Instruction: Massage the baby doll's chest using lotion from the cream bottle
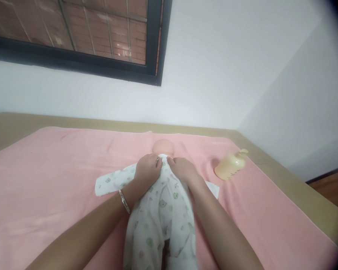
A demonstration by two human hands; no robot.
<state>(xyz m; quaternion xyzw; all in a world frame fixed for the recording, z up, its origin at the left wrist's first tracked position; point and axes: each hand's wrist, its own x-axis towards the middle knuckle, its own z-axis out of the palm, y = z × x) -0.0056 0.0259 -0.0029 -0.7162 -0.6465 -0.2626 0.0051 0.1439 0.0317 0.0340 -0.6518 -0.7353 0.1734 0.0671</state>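
A baby doll (163, 147) lies on its back on a pink towel (50, 180), head away from me, dressed in a white romper (160, 217) printed with small green bears. My left hand (147, 169) and my right hand (183, 168) both rest at the doll's neck, fingers curled and pinching the romper's collar from either side. A thin bracelet circles my left wrist. One white sleeve spreads out to the left; the other sleeve is mostly hidden under my right arm.
A pale yellow bottle (231, 166) lies on its side on the towel to the right of the doll. The towel covers a tan bed (298, 187) set against a white wall. A dark-framed window (101, 41) is above left.
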